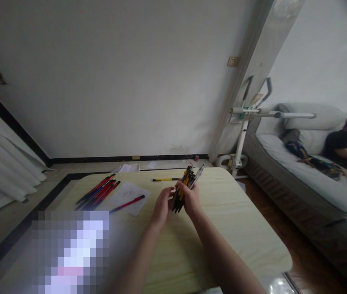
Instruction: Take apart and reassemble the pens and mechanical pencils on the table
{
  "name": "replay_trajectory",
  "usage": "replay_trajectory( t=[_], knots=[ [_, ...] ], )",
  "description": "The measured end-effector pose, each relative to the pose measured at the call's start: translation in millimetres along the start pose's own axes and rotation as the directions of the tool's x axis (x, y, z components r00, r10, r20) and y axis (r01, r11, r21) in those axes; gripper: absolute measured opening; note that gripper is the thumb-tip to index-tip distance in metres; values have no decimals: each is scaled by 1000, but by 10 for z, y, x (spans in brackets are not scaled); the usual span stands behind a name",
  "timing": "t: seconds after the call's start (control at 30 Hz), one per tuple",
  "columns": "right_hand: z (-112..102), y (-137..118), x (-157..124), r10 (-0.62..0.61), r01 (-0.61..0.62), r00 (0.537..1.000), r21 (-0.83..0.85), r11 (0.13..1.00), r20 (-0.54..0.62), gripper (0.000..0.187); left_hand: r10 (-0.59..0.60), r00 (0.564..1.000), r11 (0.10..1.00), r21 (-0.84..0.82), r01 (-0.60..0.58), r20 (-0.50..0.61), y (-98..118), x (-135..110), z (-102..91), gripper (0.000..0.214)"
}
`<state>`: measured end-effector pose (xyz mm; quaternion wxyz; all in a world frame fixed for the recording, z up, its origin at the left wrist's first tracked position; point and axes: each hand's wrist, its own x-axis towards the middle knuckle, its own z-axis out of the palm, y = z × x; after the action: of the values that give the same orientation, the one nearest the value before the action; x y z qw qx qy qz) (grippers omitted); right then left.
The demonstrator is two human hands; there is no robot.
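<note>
My right hand is closed around a bundle of pens, mostly black and yellow with a few whitish ones, tilted above the table. From the left side, my left hand curls its fingers against the same bundle, near its lower part. Just beyond the hands, a yellow and black pen lies on the table. To the left, a red and black pen lies across a sheet of paper with a drawing on it.
Several red, black and blue pens lie in a pile at the left of the pale wooden table. A blurred bright patch covers the lower left. White exercise equipment and a sofa with a person are at right.
</note>
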<state>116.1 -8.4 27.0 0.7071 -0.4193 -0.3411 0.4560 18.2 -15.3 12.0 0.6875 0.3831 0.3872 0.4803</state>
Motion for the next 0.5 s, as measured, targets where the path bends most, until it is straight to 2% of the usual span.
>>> replay_trajectory(
  t=[0.1,0.2,0.37,0.5],
  knots=[
    [0,-24,-13,-50,48,998,-47,998,-27,26,-172,982,953,-240,187,81,-28,-8,49,30],
    [27,-54,-47,-102,94,993,-129,987,-59,30,-303,939,861,-377,342,162,-58,-19,61,24],
    [89,-103,-111,-159,154,987,-198,968,-13,32,-291,928,808,-459,369,234,-78,-18,48,24],
    [112,-115,-143,-146,150,989,-219,964,35,39,-334,920,823,-412,391,205,-39,-30,53,22]
  ],
)
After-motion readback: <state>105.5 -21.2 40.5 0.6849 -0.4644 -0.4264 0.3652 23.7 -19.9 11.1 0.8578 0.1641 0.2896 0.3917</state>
